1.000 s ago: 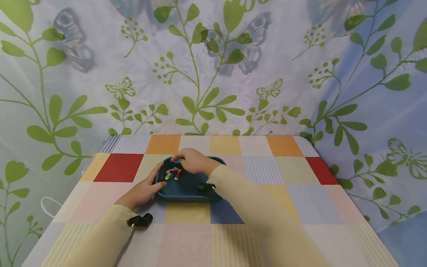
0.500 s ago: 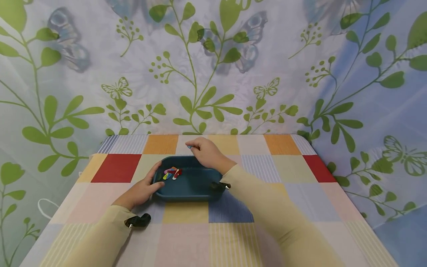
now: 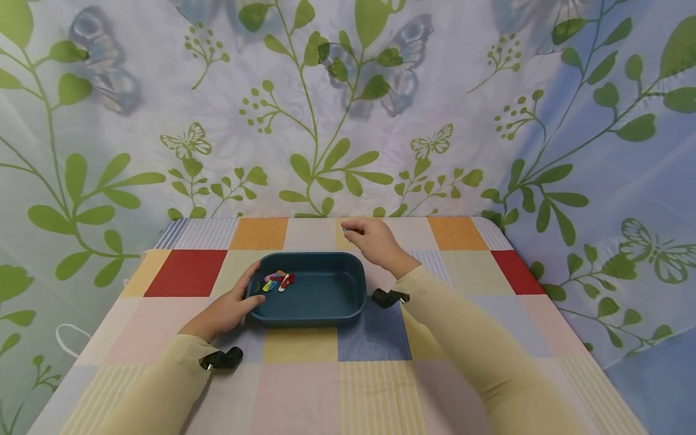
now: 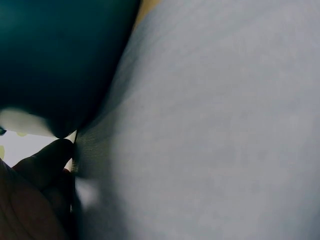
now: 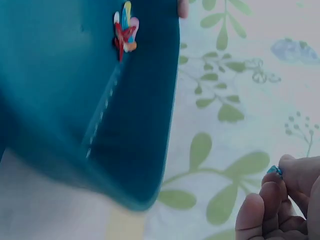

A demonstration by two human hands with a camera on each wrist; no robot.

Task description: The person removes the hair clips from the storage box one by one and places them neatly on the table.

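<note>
A dark teal tray point(image 3: 310, 320) stands on the table, with several small colourful hair clips point(image 3: 279, 280) heaped at its left end, red, yellow, pink and white among them. My left hand point(image 3: 231, 307) rests against that end, thumb and fingers spread along the rim. In the left wrist view, its darkened fingers point(image 4: 47, 162) lie beside the tray wall point(image 4: 55, 55). Beyond the tray's far right corner, my right hand point(image 3: 375, 240) is over the table. Between thumb and fingertips it pinches a tiny blue hair clip point(image 5: 274, 171), mostly covered by the fingers.
A patchwork cloth point(image 3: 304, 393) in coloured squares covers the table. Behind it hangs a curtain point(image 3: 337, 109) printed with leaves and butterflies. A white cable loop point(image 3: 67, 341) shows past the table's left edge. Small black wrist cameras point(image 3: 223, 360) sit at both cuffs.
My right hand has lifted out of the tray with the blue hair clip and moved right, past the tray's far right corner. My left hand stays against the tray.
</note>
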